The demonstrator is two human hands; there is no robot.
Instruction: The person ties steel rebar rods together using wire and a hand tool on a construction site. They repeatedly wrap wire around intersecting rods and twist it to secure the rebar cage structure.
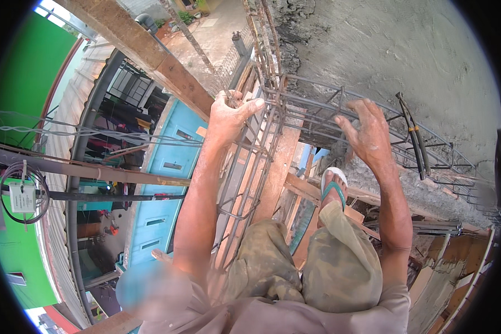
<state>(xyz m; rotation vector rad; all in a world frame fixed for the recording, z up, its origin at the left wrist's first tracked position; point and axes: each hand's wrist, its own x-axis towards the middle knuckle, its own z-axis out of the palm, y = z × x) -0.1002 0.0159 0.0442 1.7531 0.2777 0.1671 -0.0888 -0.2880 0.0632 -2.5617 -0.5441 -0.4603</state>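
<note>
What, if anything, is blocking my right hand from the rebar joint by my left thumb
Nothing visible: the gap from your right hand to the rebar joint looks open, with horizontal rebars running beneath.

Left hand (228, 118) and right hand (368, 132) bare. White flip-flop (343, 176), teal strap (332, 188), below right hand. Loose olive-khaki trousers (342, 267), blotchy, farther down. Dull mauve-brown shirt (317, 318) lowest, short sleeves.

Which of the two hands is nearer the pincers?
The right hand, fingers spread: the pincers are just to its right, while the left hand is much farther off.
</note>
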